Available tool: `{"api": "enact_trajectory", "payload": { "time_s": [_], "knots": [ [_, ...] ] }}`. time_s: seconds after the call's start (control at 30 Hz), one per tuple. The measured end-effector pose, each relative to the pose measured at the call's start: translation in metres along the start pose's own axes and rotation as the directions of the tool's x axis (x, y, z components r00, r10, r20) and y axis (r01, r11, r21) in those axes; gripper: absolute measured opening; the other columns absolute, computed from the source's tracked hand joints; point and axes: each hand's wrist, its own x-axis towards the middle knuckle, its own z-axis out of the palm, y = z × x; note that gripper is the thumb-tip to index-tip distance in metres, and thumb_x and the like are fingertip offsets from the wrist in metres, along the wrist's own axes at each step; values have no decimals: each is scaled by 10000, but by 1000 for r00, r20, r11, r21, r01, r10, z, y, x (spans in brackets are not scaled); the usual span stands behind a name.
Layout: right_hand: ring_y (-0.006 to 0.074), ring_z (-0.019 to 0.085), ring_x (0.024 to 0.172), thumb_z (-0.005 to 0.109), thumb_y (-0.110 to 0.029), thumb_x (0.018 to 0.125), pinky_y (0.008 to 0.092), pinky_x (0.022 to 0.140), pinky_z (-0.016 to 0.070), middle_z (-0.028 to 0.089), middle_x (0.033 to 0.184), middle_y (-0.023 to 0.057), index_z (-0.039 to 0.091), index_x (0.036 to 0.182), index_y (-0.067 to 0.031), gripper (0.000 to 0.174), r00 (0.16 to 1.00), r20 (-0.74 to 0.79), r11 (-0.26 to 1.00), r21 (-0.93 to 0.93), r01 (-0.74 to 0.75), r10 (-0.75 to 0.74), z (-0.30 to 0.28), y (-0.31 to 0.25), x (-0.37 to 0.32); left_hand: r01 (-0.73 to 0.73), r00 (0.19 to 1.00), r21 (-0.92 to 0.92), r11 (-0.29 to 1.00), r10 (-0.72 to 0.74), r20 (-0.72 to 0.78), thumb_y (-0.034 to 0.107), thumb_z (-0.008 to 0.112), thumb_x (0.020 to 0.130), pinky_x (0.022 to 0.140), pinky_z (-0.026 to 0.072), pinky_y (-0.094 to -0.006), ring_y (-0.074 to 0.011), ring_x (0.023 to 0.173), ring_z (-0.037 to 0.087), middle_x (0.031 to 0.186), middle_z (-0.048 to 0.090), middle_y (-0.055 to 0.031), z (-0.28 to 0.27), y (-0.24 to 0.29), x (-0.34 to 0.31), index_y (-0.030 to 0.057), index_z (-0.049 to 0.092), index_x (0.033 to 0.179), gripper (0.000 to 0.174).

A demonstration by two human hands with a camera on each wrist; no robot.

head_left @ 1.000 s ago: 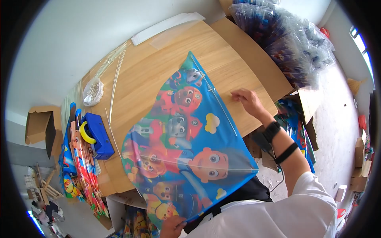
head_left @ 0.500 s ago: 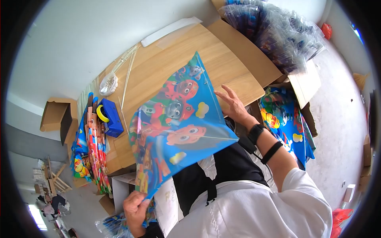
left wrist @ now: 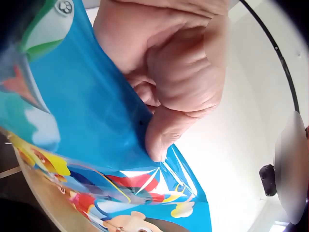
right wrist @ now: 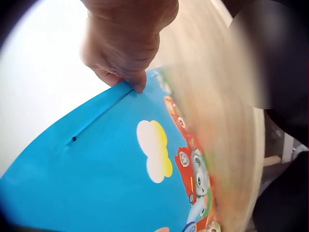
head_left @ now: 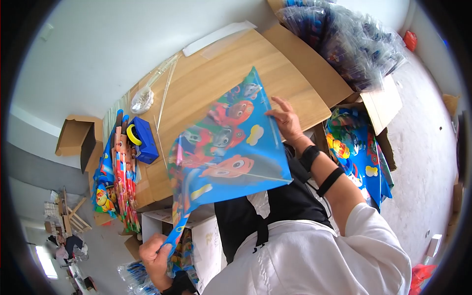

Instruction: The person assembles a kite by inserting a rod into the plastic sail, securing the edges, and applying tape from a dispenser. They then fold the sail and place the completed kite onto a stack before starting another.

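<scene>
A person in a white top holds a blue cartoon kite (head_left: 228,147) up off a wooden table (head_left: 211,78), stretched between both hands above the table's near edge and the lap. The left hand (head_left: 155,255) sits low at the person's left and pinches the kite's narrow bottom end; the wrist view shows the thumb pressed flat on the blue film (left wrist: 96,121) with the other fingers curled behind it. The right hand (head_left: 285,120) grips the kite's right edge, fingers bent round the film beside a thin rod, the index finger sticking out. A second ago the kite lay flat on the table, with the right hand resting on bare wood beside it. Half a second ago it was already lifted and tilted, but the right hand was spread open behind the edge. That hand has now closed on the edge, and the left hand has drawn further down and out, pulling the kite longer. Judging by this, the kite now hangs on the two grips alone and can be turned freely. A blue tape dispenser (head_left: 145,140), loose rods (head_left: 167,83) and a stack of kites (head_left: 115,182) stay at the table's left, with bagged kites (head_left: 344,39) piled at the far right.
</scene>
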Motion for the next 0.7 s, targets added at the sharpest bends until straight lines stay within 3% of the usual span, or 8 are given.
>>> {"api": "enact_trajectory", "payload": {
  "time_s": [0.13,0.2,0.27,0.33,0.4,0.47,0.57,0.7],
  "knots": [
    [306,506,1133,637,45,703,355,930,431,584,1140,117,648,849,-61,181,976,-209,988,123,92,-64,-60,-8,45,13,988,69,998,-2,-157,136,652,738,547,387,-263,-145,587,497,667,555,-73,-26,-20,-8,-40,578,754,192],
    [215,586,883,626,-20,779,312,776,464,630,929,84,626,855,-18,76,985,-152,975,191,112,-83,-100,-7,79,57,948,98,994,-23,-316,195,648,776,572,392,-259,-117,632,493,696,564,-62,-35,-35,-1,-29,593,806,232],
    [179,543,686,622,-85,812,288,678,453,606,781,73,604,854,4,99,996,-50,993,84,82,-78,-145,-28,111,9,931,-56,998,-29,-365,198,627,811,616,400,-253,-92,690,485,757,575,-40,-39,-32,25,-26,599,868,233],
    [160,492,610,636,-123,806,281,631,442,559,696,84,589,849,8,146,977,-46,977,35,211,-209,-178,-41,150,-71,890,-171,983,-15,-456,182,604,835,659,406,-249,-78,731,476,818,574,-17,-37,-15,60,-36,593,919,234],
    [129,493,628,634,-159,810,284,629,442,524,674,97,587,850,3,173,996,57,995,-66,70,-66,-204,-42,191,-1,926,120,993,46,-375,154,578,851,668,410,-247,-77,730,470,819,566,-12,-56,-17,104,-37,588,923,205],
    [185,522,634,633,-136,791,310,636,448,531,685,132,589,858,5,162,996,70,998,-35,55,-53,-192,-28,202,-29,950,-22,999,21,-312,147,559,860,647,403,-255,-89,701,461,777,548,-28,-47,-34,143,-33,579,921,191],
    [385,568,765,621,-128,734,408,687,458,586,786,205,596,852,-4,173,975,110,943,-251,218,-195,-150,32,201,-9,969,179,984,53,-243,147,543,862,596,387,-293,-103,653,443,696,502,-25,-16,-74,194,-24,555,855,171],
    [372,571,867,606,-188,760,439,741,448,611,865,189,605,862,-38,181,993,89,925,-378,-40,79,-90,78,172,69,978,236,969,-19,-207,126,518,859,583,389,-358,-219,609,492,656,509,-123,38,-137,246,-8,537,820,141]
  ]
}}
